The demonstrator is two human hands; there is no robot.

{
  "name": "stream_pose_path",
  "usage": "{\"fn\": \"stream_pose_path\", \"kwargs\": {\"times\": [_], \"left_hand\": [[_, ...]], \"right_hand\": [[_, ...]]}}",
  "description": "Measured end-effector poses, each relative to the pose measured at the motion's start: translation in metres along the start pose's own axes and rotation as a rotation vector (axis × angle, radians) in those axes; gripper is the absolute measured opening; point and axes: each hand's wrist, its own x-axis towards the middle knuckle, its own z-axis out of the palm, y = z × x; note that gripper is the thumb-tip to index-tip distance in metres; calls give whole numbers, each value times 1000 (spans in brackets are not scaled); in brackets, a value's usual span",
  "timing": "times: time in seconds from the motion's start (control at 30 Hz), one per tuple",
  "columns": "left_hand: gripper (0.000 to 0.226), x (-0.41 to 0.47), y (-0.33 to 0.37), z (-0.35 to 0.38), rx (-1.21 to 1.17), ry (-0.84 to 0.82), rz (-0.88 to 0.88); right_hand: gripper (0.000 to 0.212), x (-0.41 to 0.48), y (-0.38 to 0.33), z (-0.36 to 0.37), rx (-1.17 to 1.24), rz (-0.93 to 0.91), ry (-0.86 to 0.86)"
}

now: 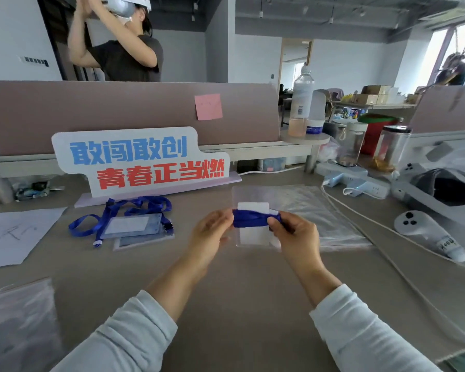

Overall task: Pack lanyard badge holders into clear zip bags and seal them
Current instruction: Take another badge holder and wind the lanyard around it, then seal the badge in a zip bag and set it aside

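Note:
I hold a clear badge holder (253, 234) with a white card inside, upright above the middle of the desk. Its blue lanyard (250, 220) is wound around its middle. My left hand (212, 232) grips the left edge and the lanyard end. My right hand (295, 232) pinches the lanyard at the right edge. Behind the holder, clear zip bags (320, 210) lie flat on the desk. To the left lies a pile of more badge holders (134, 226) with loose blue lanyards (134, 208).
A slogan sign (142, 162) stands behind the pile. At right are a white cable (360, 224), a power strip (360, 183), a white controller (427, 232) and a headset (446, 189). Paper (14, 234) lies far left, a plastic bag (19, 318) near left. A person stands beyond the divider (118, 108).

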Motion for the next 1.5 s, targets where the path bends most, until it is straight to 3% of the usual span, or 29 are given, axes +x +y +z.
{"fn": "stream_pose_path", "kwargs": {"times": [0.13, 0.3, 0.47, 0.67, 1.1, 1.23, 1.5], "left_hand": [[19, 15, -19, 27, 215, -100, 158], [24, 33, -48, 62, 731, -167, 434], [40, 45, -50, 89, 975, -344, 534], [27, 49, -41, 106, 1155, -328, 651], [22, 51, -49, 101, 1116, -242, 565], [7, 51, -50, 97, 934, -194, 494], [12, 49, -52, 93, 745, -128, 440]], "right_hand": [[13, 3, 18, -38, 94, 147, 145], [24, 2, 47, -81, -11, 240, 324], [19, -2, 54, -101, -3, 264, 373], [22, -4, 59, -112, 18, 298, 408], [26, -7, 56, -108, 1, 252, 320], [27, -8, 55, -108, 36, 246, 294], [26, -8, 56, -107, 46, 235, 297]]}}
